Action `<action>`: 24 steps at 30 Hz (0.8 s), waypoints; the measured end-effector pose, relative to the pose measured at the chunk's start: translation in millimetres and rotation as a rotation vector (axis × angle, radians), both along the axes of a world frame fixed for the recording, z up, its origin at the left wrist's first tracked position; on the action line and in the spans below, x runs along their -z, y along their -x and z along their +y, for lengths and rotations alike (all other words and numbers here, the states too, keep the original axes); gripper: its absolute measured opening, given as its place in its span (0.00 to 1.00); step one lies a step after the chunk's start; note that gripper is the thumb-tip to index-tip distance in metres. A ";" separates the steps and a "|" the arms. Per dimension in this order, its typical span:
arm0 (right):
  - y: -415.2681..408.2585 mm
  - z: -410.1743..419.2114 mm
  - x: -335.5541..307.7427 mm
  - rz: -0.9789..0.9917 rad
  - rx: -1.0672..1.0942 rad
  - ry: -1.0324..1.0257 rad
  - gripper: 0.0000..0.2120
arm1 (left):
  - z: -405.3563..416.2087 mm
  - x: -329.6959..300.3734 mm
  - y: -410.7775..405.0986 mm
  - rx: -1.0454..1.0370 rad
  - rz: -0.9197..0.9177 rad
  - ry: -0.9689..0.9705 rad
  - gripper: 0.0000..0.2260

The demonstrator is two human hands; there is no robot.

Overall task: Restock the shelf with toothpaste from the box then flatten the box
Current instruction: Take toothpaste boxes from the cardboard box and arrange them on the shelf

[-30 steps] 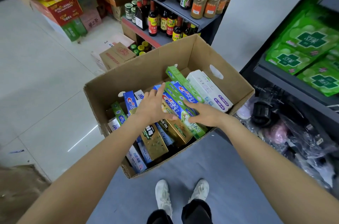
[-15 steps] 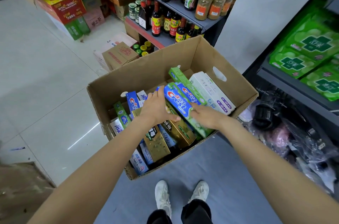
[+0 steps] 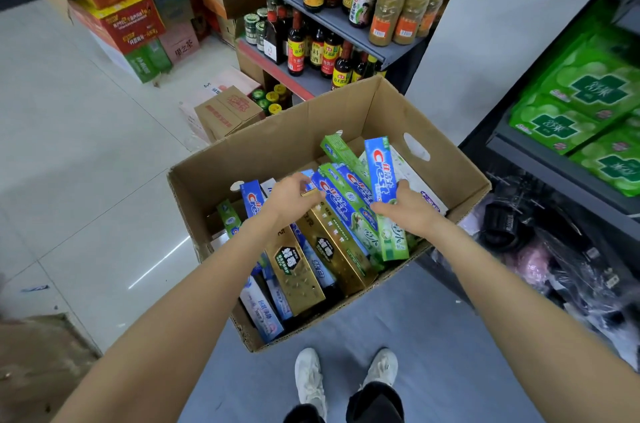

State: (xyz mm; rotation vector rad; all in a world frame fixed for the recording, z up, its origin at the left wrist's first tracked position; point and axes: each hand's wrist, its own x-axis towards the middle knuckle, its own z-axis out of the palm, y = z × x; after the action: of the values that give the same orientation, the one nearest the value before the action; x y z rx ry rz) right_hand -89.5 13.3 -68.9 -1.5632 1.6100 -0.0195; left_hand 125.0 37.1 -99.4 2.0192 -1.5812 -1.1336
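Head view looks down into the open cardboard box [image 3: 429, 131] on the floor, crammed with toothpaste cartons. Compared with half a second ago, the right hand [image 3: 410, 211] now grips a blue-and-green Crest carton [image 3: 382, 187] and has tipped it up, so its top end stands near the box's far-right wall beside the oval handle hole, while its green lower end sits over the near rim. Before, that carton lay flatter among the others. The left hand [image 3: 289, 199] has shifted a little and now pinches the end of a gold carton [image 3: 332, 249], fingers curled round it; a second gold carton [image 3: 294, 270] lies just beside it, partly under the left forearm.

More Crest cartons [image 3: 341, 204] lie slanted between the two hands, touching one another. How many cartons fill the box cannot be told, since lower layers are covered and the arms hide part of the near side. The white cartons [image 3: 419, 185] behind the right hand are mostly hidden. Small print on every carton is too fine to read. Shelf with sauce bottles [image 3: 311, 51] stands behind the box; green packs [image 3: 585, 100] on the right shelf are cut off at the frame edge. White shoes [image 3: 346, 377] show below.
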 end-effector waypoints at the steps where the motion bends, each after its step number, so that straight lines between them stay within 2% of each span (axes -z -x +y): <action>1: 1.2 0.1 1.2 -0.013 0.036 0.012 0.20 | -7.0 -1.8 2.4 -0.018 -0.009 -0.007 0.24; 3: 3.9 -0.2 4.7 -0.019 0.083 0.026 0.20 | -23.4 -2.7 8.6 -0.021 -0.020 -0.021 0.25; 5: 4.9 -1.3 6.3 -0.015 0.094 0.014 0.20 | -37.6 -1.4 15.9 0.049 -0.059 -0.045 0.31; 7: 4.7 -2.9 5.5 -0.004 0.090 0.010 0.19 | -48.4 0.8 22.4 0.181 -0.182 -0.061 0.36; 11: 4.1 -6.7 1.7 0.040 0.078 0.021 0.19 | -63.7 1.1 44.3 0.479 -0.474 0.099 0.35; 14: 6.3 -9.7 4.6 0.055 0.093 0.016 0.19 | -75.6 0.4 64.9 0.745 -0.605 -0.013 0.38; 17: 10.9 -10.8 7.0 0.033 0.148 0.006 0.18 | -88.1 -8.0 75.6 0.924 -0.716 -0.085 0.36; 20: 17.0 -11.6 9.6 -0.032 0.229 -0.008 0.19 | -92.5 -15.6 83.9 1.009 -0.745 -0.059 0.34; 24: 23.6 -9.6 11.9 -0.138 0.348 0.000 0.22 | -92.3 -15.6 87.2 1.013 -0.750 -0.142 0.33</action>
State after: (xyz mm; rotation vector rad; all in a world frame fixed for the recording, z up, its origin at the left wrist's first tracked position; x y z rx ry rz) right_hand -113.1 3.8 -80.8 -1.2361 1.7502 -0.3085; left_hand 37.7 -55.1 -83.9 1.7991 -3.1949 -0.7385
